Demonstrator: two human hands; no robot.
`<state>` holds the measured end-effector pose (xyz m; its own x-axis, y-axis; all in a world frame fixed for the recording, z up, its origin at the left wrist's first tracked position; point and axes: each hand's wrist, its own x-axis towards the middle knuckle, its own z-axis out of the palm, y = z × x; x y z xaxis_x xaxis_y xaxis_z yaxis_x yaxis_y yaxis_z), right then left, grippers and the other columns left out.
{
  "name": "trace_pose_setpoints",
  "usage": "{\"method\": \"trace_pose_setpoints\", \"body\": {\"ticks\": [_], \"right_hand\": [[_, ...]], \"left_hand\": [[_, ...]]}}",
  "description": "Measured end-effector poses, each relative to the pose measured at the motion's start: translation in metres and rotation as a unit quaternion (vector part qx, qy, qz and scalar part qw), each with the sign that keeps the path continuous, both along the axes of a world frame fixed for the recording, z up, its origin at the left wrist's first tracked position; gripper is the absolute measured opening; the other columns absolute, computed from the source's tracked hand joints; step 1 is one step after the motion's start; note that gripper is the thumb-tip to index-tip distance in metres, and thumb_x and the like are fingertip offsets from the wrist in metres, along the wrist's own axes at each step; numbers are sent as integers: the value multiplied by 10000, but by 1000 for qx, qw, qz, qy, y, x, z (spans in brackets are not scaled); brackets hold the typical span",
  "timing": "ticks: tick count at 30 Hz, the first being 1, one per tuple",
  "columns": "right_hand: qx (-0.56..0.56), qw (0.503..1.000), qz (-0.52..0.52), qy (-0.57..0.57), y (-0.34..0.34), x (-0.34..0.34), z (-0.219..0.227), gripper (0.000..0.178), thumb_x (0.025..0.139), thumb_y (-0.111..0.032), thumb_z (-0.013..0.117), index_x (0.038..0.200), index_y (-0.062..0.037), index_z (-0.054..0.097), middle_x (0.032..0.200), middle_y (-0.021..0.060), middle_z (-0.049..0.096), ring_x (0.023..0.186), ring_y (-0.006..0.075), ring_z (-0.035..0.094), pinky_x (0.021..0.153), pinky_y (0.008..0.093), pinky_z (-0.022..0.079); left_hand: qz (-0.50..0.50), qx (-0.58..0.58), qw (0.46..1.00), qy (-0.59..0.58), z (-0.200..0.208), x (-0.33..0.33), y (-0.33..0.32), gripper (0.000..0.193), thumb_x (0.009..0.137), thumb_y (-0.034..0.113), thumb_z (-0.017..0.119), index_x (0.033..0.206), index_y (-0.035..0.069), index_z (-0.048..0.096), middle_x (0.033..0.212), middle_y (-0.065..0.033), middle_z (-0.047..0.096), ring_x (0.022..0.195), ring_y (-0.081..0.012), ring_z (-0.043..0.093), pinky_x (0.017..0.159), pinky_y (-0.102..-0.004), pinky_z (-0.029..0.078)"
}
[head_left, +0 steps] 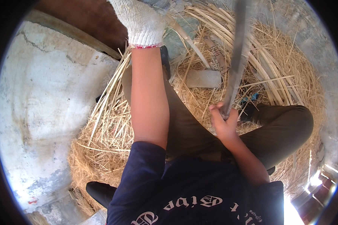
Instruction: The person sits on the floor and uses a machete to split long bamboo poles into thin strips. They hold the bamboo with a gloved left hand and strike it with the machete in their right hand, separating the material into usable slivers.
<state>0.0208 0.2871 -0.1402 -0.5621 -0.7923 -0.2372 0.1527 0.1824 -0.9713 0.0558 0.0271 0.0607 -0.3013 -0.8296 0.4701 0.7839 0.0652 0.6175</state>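
Note:
My left hand (142, 23), in a white knitted glove with a red cuff edge, reaches far forward at the top of the view. Its fingers run up to the picture's edge, and what they hold, if anything, is not visible. My bare right hand (224, 122) is closed around the lower end of a machete (236, 62), whose long dark blade points up and away from me. A broad pale bamboo strip (189, 42) slants between the glove and a grey brick (204, 79). The brick lies in the shavings ahead of my crossed legs.
Long split bamboo strips (268, 69) lie in a bundle on the right, thinner ones (112, 112) to the left. Tan shavings (92, 159) are heaped around me. A stained pale wall (49, 105) stands at my left, and a grey wall (311, 41) curves along the right.

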Motion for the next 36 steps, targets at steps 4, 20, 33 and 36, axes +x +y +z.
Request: {"method": "trace_pose_setpoints", "body": {"ticks": [4, 20, 33, 36], "right_hand": [[141, 988, 56, 26, -4, -6, -20, 266, 887, -150, 693, 691, -28, 559, 520, 9, 491, 405, 111, 441, 405, 311, 360], [-41, 988, -5, -150, -5, -3, 24, 293, 918, -59, 662, 677, -77, 498, 507, 2, 487, 383, 100, 445, 386, 277, 359], [-47, 996, -14, -76, 3, -7, 4, 267, 901, -110, 699, 692, -61, 541, 542, -22, 462, 501, 54, 414, 473, 273, 296], [-52, 997, -25, -49, -6, -3, 3, 272, 897, -96, 697, 684, -58, 533, 546, -21, 463, 509, 63, 422, 480, 291, 312]], "left_hand": [[39, -4, 999, -5, 1, -1, -3, 662, 969, 733, 497, 610, 196, 350, 540, 57, 266, 446, -102, 222, 422, -280, 174], [11, -9, 1000, -8, -6, -12, -8, 674, 941, 752, 529, 593, 202, 352, 526, 67, 268, 427, -90, 233, 412, -273, 165], [5, 31, 999, -5, -2, -5, -1, 648, 961, 733, 511, 611, 208, 364, 541, 65, 290, 441, -102, 265, 428, -277, 195], [38, 30, 999, -7, -2, -9, 1, 647, 969, 725, 507, 611, 206, 359, 545, 64, 288, 446, -102, 266, 437, -282, 196]]}}
